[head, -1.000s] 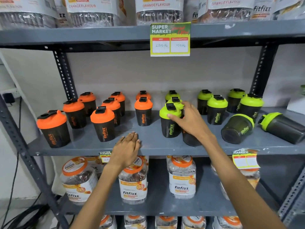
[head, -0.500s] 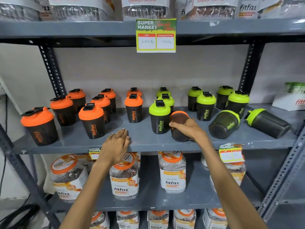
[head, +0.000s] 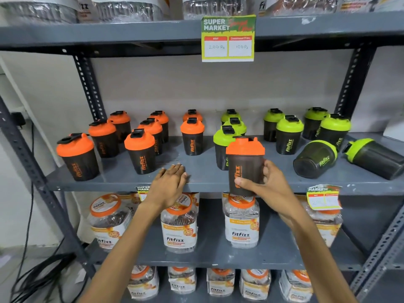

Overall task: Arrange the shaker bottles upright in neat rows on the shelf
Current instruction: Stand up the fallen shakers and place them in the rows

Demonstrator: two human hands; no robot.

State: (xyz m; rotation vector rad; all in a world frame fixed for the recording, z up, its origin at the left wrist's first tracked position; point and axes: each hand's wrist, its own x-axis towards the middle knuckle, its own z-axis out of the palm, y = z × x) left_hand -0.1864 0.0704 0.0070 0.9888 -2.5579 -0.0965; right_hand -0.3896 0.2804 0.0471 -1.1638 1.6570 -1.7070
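Observation:
My right hand grips an orange-lidded dark shaker bottle, upright, held in front of the grey shelf's front edge. My left hand rests flat, palm down, on that edge, holding nothing. Several orange-lidded shakers stand upright on the shelf's left half. Green-lidded shakers stand upright on the right half, one partly hidden behind the held bottle. Two green-lidded shakers lie on their sides at the right: one shows its base toward me, the other lies with its lid pointing left.
A price card hangs from the shelf above. Perforated uprights frame the shelf. Clear jars with orange lids fill the shelf below, with another price tag at right. Black cables lie on the floor at lower left.
My right hand picked up the orange-lidded shaker that lay on its side beside the front green one, turned it upright and drew it toward the shelf's front edge. The left hand stayed put.

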